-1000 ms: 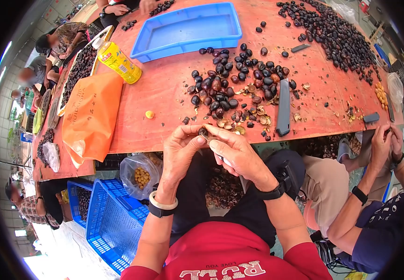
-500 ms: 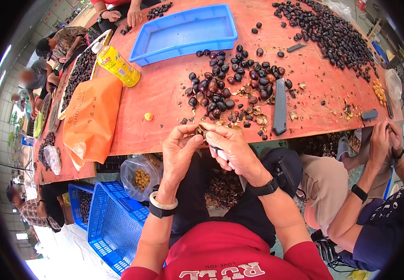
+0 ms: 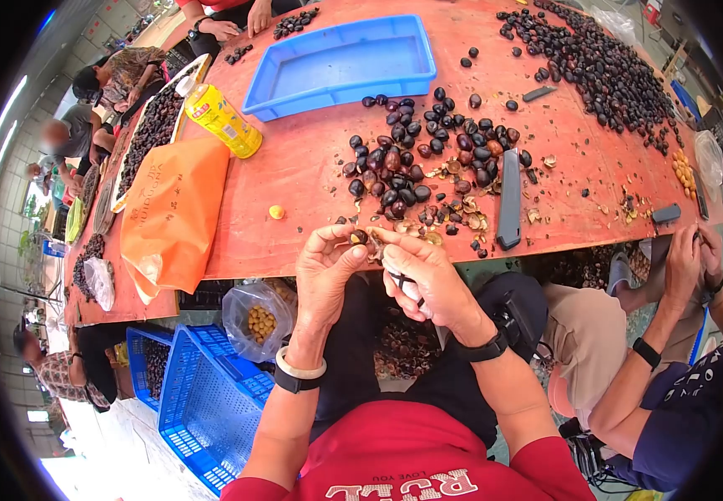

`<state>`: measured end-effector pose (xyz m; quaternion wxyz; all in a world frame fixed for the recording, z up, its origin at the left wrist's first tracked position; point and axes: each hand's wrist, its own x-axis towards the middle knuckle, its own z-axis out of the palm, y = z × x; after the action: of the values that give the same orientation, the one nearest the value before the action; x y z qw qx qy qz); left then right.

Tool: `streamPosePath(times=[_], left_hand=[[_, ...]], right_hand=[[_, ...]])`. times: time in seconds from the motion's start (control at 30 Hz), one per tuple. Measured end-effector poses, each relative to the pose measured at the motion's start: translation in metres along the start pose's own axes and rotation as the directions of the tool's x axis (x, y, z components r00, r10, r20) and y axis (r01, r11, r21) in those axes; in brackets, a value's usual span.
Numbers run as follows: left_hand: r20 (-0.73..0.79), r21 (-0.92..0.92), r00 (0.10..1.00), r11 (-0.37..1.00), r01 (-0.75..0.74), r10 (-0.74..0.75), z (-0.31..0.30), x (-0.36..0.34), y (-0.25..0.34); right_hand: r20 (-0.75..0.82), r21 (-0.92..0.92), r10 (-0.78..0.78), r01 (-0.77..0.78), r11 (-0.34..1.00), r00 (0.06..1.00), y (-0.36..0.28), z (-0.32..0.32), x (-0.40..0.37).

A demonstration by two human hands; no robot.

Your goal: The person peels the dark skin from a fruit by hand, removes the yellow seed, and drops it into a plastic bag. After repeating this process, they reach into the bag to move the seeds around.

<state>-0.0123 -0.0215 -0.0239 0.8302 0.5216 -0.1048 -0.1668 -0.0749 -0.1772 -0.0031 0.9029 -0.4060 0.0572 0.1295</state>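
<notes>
My left hand [image 3: 326, 274] pinches a dark brown nut [image 3: 359, 238] between thumb and fingertips; a yellowish patch shows where its shell is open. Close beside it, my right hand [image 3: 432, 280] is closed around a small tool with a white-and-black handle [image 3: 405, 286], its working end not clear. A bit of shell [image 3: 376, 245] is at the right fingertips. Just beyond both hands lie a heap of dark nuts [image 3: 391, 171] and scattered shell pieces [image 3: 472, 219]. A peeled yellow kernel [image 3: 276, 212] sits alone on the red table [image 3: 295, 175].
A blue tray [image 3: 341, 90], yellow bottle [image 3: 224, 121] and orange bag [image 3: 174, 209] stand on the table. A grey knife-like bar [image 3: 509, 204] lies right of the heap. Below are a bag of kernels [image 3: 260, 321] and blue crates [image 3: 211, 409]. A co-worker's hands [image 3: 691, 263] are at right.
My hands have drawn slightly apart, and the nut in my left fingers now shows its yellowish opening. The whole view has shifted a little.
</notes>
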Motion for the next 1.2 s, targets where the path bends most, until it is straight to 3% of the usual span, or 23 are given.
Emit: streamPosePath(times=[0.3, 0.43, 0.5, 0.7, 0.8, 0.97, 1.03, 1.2], left_hand=[[-0.093, 0.043, 0.995, 0.998, 0.046, -0.041, 0.004, 0.0, 0.004], [-0.061, 0.051, 0.997, 0.997, 0.054, -0.051, 0.006, 0.001, 0.008], [-0.009, -0.01, 0.989, 0.989, 0.148, -0.148, 0.008, 0.002, 0.012], [-0.05, -0.131, 0.989, 0.983, 0.131, -0.139, 0.0, 0.005, 0.007], [-0.038, -0.057, 0.997, 0.996, 0.072, -0.074, 0.005, 0.004, 0.008], [0.01, -0.069, 0.991, 0.989, 0.133, -0.133, -0.002, 0.005, 0.005], [0.007, -0.048, 0.989, 0.988, 0.146, -0.145, -0.002, 0.005, 0.004], [-0.017, -0.056, 0.995, 0.993, 0.102, -0.103, -0.003, 0.005, 0.003]], right_hand=[[0.012, -0.128, -0.029, 0.03, 0.991, 1.0, 0.0, 0.003, 0.002], [-0.014, -0.191, -0.066, 0.062, 0.98, 0.998, 0.003, 0.002, 0.003], [-0.036, -0.189, -0.07, 0.062, 0.98, 0.997, 0.004, 0.003, 0.004], [-0.084, -0.182, -0.073, 0.057, 0.982, 0.994, 0.005, 0.005, 0.003], [-0.05, -0.206, -0.085, 0.073, 0.976, 0.995, 0.008, 0.005, 0.004], [-0.016, -0.241, -0.071, 0.065, 0.968, 0.997, 0.008, 0.005, 0.004], [-0.008, -0.103, -0.023, 0.022, 0.994, 1.0, 0.003, 0.006, 0.003], [-0.002, -0.163, -0.055, 0.054, 0.985, 0.998, 0.005, 0.005, 0.002]])
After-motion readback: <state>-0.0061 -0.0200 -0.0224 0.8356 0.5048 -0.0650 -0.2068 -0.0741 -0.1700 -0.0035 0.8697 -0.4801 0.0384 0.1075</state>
